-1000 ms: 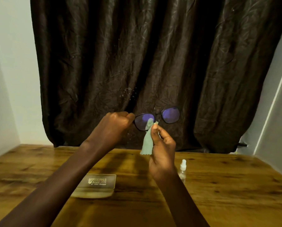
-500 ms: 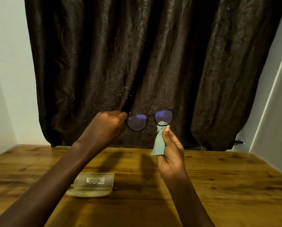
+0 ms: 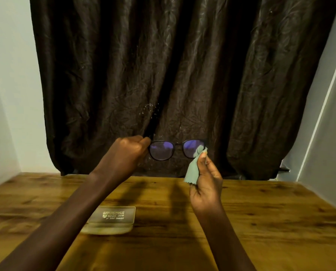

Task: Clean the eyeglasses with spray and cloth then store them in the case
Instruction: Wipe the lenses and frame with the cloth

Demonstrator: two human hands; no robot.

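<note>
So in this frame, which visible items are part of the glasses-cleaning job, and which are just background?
Part of the job:
- eyeglasses, held by the left hand
- green cloth, in the right hand, at the right lens
- clear case on the table

Just there:
- dark curtain
- pale walls

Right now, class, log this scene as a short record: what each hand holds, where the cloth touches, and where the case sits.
left hand: grips the eyeglasses at their left end, held up in the air
right hand: pinches the green cleaning cloth
cloth contact: on the right lens
glasses case: translucent, closed, lying on the wooden table below the left forearm
backdrop: dark curtain
</note>
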